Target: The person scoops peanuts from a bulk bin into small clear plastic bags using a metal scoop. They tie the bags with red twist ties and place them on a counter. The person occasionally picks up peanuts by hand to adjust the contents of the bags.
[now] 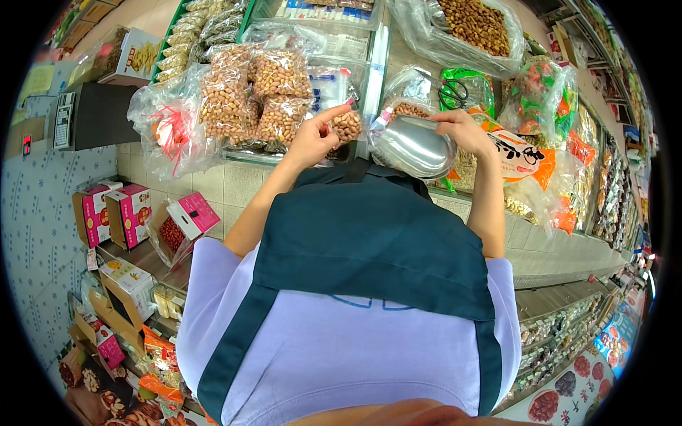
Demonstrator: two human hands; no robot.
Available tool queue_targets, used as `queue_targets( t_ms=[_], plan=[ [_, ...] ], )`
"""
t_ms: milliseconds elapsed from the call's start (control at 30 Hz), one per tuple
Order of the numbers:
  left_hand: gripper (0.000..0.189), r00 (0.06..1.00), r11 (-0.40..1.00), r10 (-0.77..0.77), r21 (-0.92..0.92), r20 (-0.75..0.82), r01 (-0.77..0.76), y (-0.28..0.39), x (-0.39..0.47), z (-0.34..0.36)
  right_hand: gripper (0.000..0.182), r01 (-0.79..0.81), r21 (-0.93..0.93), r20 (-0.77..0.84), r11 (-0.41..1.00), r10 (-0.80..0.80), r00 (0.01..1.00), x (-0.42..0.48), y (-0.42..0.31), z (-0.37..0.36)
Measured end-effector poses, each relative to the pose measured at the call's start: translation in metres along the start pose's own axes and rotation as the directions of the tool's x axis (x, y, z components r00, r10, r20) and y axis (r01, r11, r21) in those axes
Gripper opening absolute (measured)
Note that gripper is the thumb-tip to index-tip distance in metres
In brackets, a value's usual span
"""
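Note:
My left hand (313,137) pinches the top of a small clear plastic bag of peanuts (346,127), which hangs at its right. Shut on a shiny metal scoop (418,146), my right hand (464,128) grips its upper right end. The scoop lies over a clear bag, with more peanuts (409,109) showing just above it. Left of my left hand, several filled clear bags of peanuts (281,74) are stacked. Black-handled scissors (453,95) rest above my right hand, beside a green plastic packet (476,85).
A clear bag with red ties (173,133) hangs at the counter's left edge. A plastic-lined container of brown nuts (474,26) stands at the back. Orange and white packaging (519,154) lies right. Pink boxes (128,213) stand on a lower shelf at left.

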State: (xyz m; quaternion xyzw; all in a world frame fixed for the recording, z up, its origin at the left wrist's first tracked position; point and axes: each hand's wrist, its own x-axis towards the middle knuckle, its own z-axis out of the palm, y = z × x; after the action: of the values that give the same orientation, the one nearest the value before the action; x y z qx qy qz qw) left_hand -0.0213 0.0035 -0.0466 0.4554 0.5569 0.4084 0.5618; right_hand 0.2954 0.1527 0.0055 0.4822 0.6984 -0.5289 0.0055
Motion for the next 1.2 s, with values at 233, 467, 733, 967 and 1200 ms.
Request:
queue_targets(
  t_ms=[233, 467, 733, 967, 1200],
  plan=[
    [0.057, 0.997, 0.994, 0.054, -0.099, 0.052, -0.048, 0.024, 0.015, -0.008, 0.045, -0.094, -0.126, -0.174, 0.988, 0.071, 0.982, 0.005, 0.118, 0.043],
    [0.053, 0.952, 0.969, 0.134, -0.238, 0.275, -0.067, 0.111, 0.012, -0.014, 0.050, -0.116, -0.576, -0.407, 0.809, -0.160, 0.899, -0.005, 0.041, 0.076],
    [0.057, 0.837, 0.969, 0.215, -0.218, 0.504, -0.117, 0.170, 0.024, -0.021, 0.094, 0.589, 0.003, -0.146, 0.808, -0.582, 0.800, 0.007, -0.069, 0.096],
    [0.070, 0.891, 0.875, 0.419, -0.340, 0.177, -0.344, 0.150, 0.039, -0.035, 0.086, 0.476, 0.623, -0.168, 0.621, -0.489, 0.856, 0.013, -0.080, 0.100],
    [0.082, 0.900, 0.902, 0.370, -0.320, 0.232, -0.289, 0.093, 0.034, 0.020, 0.073, 0.608, 0.620, -0.374, 0.496, -0.495, 0.784, 0.013, -0.102, 0.074]
  ],
)
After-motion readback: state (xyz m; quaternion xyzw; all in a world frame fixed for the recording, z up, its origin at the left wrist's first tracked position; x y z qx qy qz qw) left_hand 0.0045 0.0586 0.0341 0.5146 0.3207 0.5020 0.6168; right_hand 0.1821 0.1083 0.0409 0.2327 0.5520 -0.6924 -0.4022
